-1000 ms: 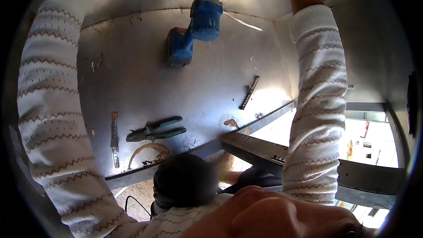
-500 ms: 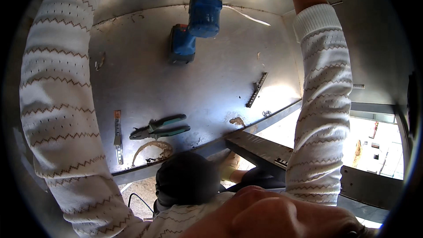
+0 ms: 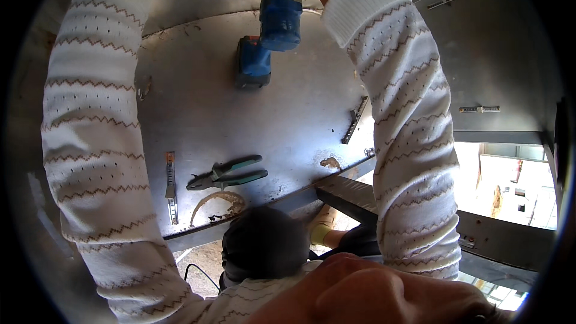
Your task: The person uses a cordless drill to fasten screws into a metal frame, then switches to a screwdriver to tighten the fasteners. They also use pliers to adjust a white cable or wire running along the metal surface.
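Observation:
Both my arms, in white knit sleeves with brown zigzag bands, reach up past the top edge. My left sleeve (image 3: 99, 132) runs along the left side, its hand out of the picture. Bare wrist shows above the cuff of my right sleeve (image 3: 414, 126); that hand is also cut off. Between the arms a blue cordless drill (image 3: 281, 24) stands on the metal sheet (image 3: 210, 114), with its bit toward the top edge. Nearer me lie pliers (image 3: 231, 174) with dark green handles, spread apart. What my hands hold, if anything, cannot be seen.
A slotted metal strip (image 3: 171, 189) lies left of the pliers, and a dark one (image 3: 355, 120) beside my right sleeve. Two more strips, one of them a light strip (image 3: 479, 109), sit on the right-hand panel. A steel frame bar (image 3: 348, 195) crosses near my body.
My right arm has swung left and inward, uncovering more of the right-hand panel and its strips. The whole view has shifted slightly; the drill and pliers stay in place on the sheet.

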{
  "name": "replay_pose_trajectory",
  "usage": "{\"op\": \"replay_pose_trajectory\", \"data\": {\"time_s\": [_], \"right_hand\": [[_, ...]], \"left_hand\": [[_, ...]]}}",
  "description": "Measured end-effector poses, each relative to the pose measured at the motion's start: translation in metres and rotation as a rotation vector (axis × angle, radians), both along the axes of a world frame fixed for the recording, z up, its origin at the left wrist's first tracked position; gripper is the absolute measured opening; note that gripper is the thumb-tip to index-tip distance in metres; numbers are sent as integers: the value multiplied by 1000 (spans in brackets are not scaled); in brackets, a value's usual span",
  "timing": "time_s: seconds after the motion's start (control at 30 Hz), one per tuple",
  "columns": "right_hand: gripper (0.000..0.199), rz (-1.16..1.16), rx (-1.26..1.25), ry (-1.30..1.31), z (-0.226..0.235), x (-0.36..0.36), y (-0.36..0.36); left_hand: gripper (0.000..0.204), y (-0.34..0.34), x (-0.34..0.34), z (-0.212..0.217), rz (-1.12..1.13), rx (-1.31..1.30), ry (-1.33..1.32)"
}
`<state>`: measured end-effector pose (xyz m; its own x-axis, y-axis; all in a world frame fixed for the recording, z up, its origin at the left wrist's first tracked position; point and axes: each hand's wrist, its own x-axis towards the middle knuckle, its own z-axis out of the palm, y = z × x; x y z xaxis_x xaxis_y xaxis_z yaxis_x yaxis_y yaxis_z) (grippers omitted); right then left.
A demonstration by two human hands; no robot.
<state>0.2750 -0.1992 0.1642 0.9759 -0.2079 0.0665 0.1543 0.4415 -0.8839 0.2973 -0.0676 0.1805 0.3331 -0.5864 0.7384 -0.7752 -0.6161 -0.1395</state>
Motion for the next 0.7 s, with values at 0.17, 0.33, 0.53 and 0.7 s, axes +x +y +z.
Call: {"op": "replay_pose_trajectory", "data": {"time_s": [0.17, 0.33, 0.53, 0.7], "right_hand": [[24, -66, -234, 43, -3, 1, -9], [22, -180, -365, 104, 3, -25, 8], [24, -204, -1452, 128, 7, 74, -32], [30, -76, -539, 211, 5, 64, -12]], "left_hand": [[28, -28, -4, -12, 227, 93, 209], [33, -4, 0, -23, -17, -9, 221], [38, 1, 16, -18, -173, -166, 216], [44, 11, 24, -35, 57, -48, 178]]}}
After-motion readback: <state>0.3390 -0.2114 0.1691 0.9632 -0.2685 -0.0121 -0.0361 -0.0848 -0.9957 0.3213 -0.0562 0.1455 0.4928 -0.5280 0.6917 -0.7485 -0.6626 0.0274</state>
